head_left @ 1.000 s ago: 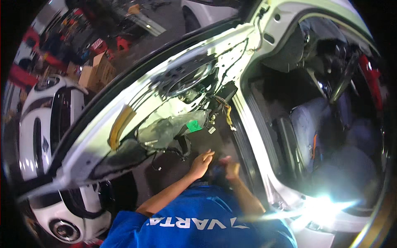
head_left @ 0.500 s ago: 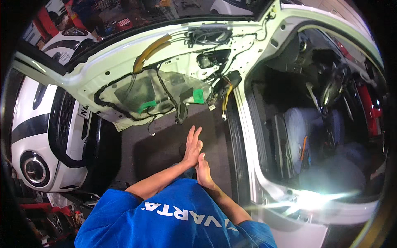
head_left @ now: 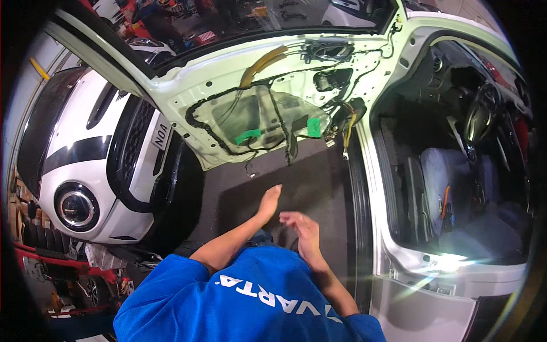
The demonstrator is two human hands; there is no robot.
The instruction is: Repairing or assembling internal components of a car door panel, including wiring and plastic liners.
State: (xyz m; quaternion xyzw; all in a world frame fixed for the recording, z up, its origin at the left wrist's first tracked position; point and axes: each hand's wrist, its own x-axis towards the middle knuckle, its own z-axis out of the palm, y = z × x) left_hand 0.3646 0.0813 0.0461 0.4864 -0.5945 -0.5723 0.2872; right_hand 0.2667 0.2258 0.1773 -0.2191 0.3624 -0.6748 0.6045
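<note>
Both hands hang empty over the dark floor mat [head_left: 319, 182] below a stripped white car door [head_left: 228, 80]: left hand [head_left: 269, 200] with fingers straight, right hand [head_left: 301, 228] loosely spread, perhaps blurred. Judged between steps; next calls for reaching to 12 o'clock, toward the taped plastic sheet [head_left: 268, 117]. Door sill edges 3 o'clock; open floor ahead.

Workshop interior: dark floor mat [head_left: 319, 182] at centre; white parked car [head_left: 85, 165] at left; red shelving [head_left: 51, 268] lower left; bright glare [head_left: 450, 262] lower right; cluttered floor [head_left: 228, 14] along top.
</note>
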